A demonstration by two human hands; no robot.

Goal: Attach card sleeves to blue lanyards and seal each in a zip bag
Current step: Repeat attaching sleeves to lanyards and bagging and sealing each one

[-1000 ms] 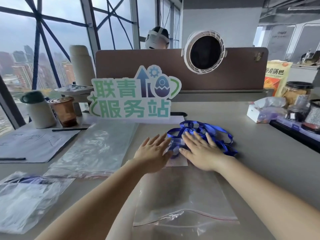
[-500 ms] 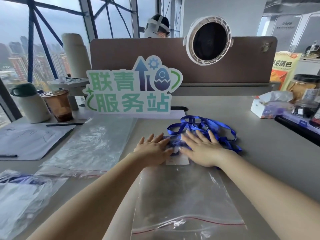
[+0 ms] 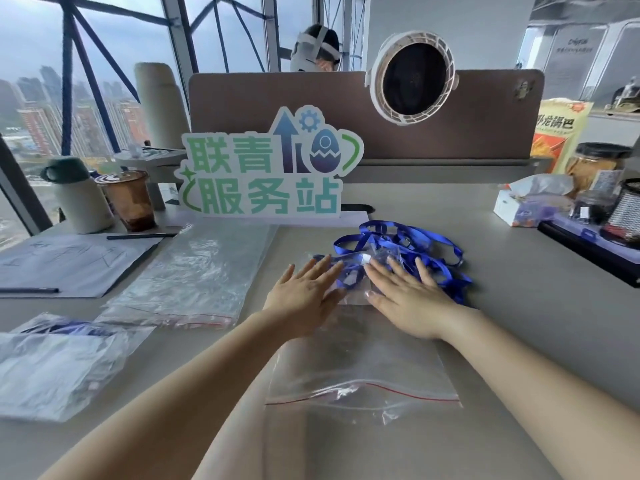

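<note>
Head view, hands: the left hand (image 3: 304, 296) and the right hand (image 3: 412, 299) are laid flat, palms down, fingers spread and released; nothing is grasped.
Head view, task's things: the tangled bundle of blue fabric lanyards (image 3: 408, 247) lies at 12 o'clock of the right hand, partly under its fingertips; a small clear plastic card sleeve (image 3: 382, 256) is seen among the straps, between the two hands and slightly beyond them.
Head view, bag: the clear zip bag with a red seal line (image 3: 363, 372) lies flat at 6 o'clock of the hands, its far end under the palms and its seal end toward the person.
Step in hand: judged to be the flattening or pressing of the far end of the bag, with the lanyards at that end; whether they are inside cannot be told.
Doing it well: pressure is best kept even and swept toward the red line, so that air is pushed out before sealing; the straps should be gathered compactly first.
Edges: the grey desk (image 3: 519, 323) ends beyond the frame at 6 o'clock; the green-and-white standing sign (image 3: 270, 168) blocks 12 o'clock.
Open room: bare desk is left at 3 o'clock of the right hand; a stack of spare clear bags (image 3: 194, 271) fills 9 o'clock, near the left hand but apart from it.
</note>
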